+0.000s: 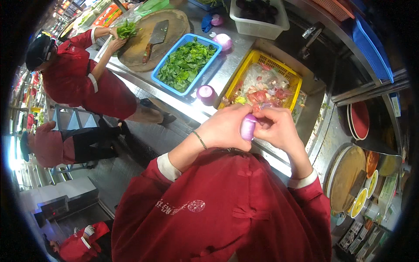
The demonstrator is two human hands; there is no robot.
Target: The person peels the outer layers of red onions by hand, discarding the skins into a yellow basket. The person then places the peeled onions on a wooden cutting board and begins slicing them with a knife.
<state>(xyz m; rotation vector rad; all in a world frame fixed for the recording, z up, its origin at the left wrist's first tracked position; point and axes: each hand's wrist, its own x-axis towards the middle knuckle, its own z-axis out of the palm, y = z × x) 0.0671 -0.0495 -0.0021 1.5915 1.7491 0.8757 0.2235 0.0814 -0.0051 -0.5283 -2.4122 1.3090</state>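
My left hand (226,126) is wrapped around a purple onion (248,128), held close to my chest at the sink's front edge. The bent fingers of my right hand (276,127) pinch at the onion's upper right side, where its skin seems to be lifted. Just beyond my hands, a yellow plastic basket (298,85) in the sink holds onion skins, scraps and a clear plastic bag (263,78). To the left on the steel counter sits another red onion (206,95), its cut end showing pale. A further onion (222,42) lies behind the blue tray.
A blue tray (154,74) of green leaves stands left of the sink. Beyond it, a cleaver (159,32) rests on a round chopping board (181,21). There a co-worker (88,72) holds greens. A faucet (311,36) overhangs the sink; a white basket (258,31) stands behind.
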